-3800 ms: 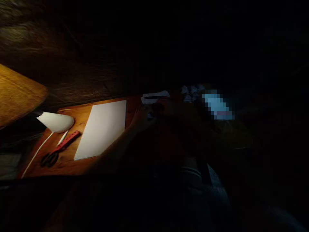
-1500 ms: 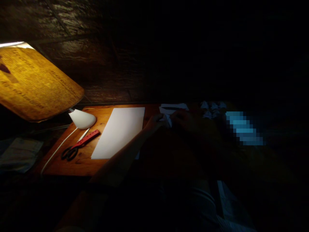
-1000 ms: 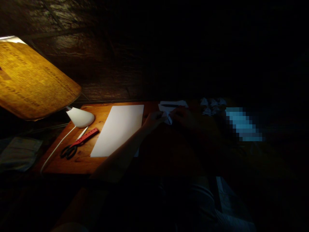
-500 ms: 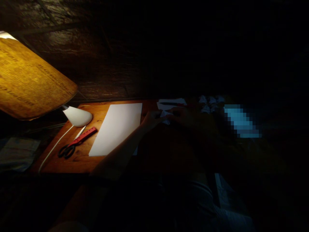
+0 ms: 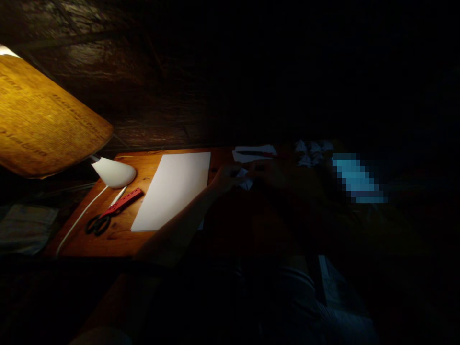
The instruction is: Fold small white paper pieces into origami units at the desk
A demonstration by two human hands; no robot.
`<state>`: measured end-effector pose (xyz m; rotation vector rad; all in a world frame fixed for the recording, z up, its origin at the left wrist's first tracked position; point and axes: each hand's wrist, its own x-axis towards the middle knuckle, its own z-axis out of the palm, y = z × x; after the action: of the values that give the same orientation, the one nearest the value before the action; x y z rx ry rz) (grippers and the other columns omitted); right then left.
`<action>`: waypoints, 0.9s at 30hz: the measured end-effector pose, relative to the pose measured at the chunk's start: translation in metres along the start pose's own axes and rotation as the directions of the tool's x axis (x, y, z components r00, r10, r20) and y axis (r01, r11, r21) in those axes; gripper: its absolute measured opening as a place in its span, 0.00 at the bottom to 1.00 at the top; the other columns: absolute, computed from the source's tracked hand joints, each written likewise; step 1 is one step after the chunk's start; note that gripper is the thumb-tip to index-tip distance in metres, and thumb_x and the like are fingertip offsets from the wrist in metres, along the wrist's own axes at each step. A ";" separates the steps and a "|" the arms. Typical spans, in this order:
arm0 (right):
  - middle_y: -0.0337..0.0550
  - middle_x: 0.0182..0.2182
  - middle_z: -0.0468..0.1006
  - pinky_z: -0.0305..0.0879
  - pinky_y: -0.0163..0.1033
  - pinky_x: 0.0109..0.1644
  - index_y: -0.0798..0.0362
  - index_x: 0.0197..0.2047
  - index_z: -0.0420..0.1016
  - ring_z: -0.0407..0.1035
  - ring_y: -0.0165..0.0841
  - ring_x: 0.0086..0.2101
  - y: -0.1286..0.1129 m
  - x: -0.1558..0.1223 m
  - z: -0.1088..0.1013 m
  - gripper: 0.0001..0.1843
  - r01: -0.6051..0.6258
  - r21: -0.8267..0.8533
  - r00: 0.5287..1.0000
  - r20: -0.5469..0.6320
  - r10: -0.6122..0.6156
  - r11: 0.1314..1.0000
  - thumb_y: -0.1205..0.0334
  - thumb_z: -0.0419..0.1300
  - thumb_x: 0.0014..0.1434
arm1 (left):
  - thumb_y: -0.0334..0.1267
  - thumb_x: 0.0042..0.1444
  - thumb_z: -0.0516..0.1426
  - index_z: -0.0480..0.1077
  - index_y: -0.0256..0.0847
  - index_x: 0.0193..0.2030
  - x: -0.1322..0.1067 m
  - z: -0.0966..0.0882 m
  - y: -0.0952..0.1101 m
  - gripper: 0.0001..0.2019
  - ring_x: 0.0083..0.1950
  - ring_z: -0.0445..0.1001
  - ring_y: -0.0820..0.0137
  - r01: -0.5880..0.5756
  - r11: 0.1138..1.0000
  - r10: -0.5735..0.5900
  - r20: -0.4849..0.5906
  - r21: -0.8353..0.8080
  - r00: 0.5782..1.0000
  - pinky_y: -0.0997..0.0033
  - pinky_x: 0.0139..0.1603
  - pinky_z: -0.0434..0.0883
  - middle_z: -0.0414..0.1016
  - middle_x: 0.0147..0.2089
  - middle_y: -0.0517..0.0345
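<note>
The scene is very dark, lit only at the left. My left hand (image 5: 225, 176) reaches across the wooden table (image 5: 118, 239) and pinches a small folded white paper piece (image 5: 245, 175). My right hand (image 5: 271, 173) lies in shadow just right of that piece, fingers touching it; its grip is hard to make out. A large white sheet (image 5: 172, 189) lies flat to the left of my left hand.
A white lamp base (image 5: 113, 173) with a cable, black-handled scissors (image 5: 94, 224) and a red ruler (image 5: 124, 201) lie at the table's left. More white paper (image 5: 253, 153) and crumpled bits (image 5: 312, 151) sit at the back. A yellow-brown lampshade (image 5: 43, 124) hangs at the left.
The view has swung and settled, bringing the lampshade into sight. My hands have stayed together on the small folded paper, shifting only slightly.
</note>
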<state>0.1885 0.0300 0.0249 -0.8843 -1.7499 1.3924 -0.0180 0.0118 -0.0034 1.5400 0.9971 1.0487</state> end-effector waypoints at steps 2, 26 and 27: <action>0.38 0.26 0.73 0.63 0.41 0.38 0.50 0.25 0.73 0.66 0.33 0.31 -0.002 0.000 0.000 0.18 -0.032 0.041 0.999 -0.013 0.033 0.999 0.47 0.73 0.49 | 0.40 0.49 0.70 0.79 0.39 0.31 0.000 0.001 -0.001 0.08 0.31 0.70 0.73 -0.011 1.000 0.011 0.000 -0.020 1.000 0.72 0.31 0.66 0.75 0.30 0.61; 0.40 0.29 0.76 0.63 0.40 0.38 0.51 0.27 0.76 0.66 0.33 0.32 0.007 0.002 0.003 0.17 0.009 0.019 0.999 -0.052 -0.008 1.000 0.46 0.70 0.50 | 0.40 0.44 0.72 0.80 0.37 0.31 0.001 -0.001 -0.001 0.11 0.33 0.73 0.73 0.052 0.991 -0.055 -0.021 -0.126 0.998 0.72 0.37 0.68 0.78 0.31 0.61; 0.40 0.29 0.76 0.64 0.40 0.39 0.51 0.28 0.76 0.66 0.33 0.32 0.007 0.002 0.003 0.18 0.016 0.009 0.998 -0.056 -0.015 1.000 0.45 0.69 0.51 | 0.41 0.44 0.73 0.80 0.38 0.32 0.001 -0.001 -0.001 0.12 0.33 0.73 0.72 0.044 0.990 -0.049 -0.040 -0.131 0.998 0.71 0.37 0.69 0.79 0.31 0.61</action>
<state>0.1857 0.0318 0.0183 -0.8948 -1.7037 1.3521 -0.0183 0.0136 -0.0045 1.3869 0.9705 1.0969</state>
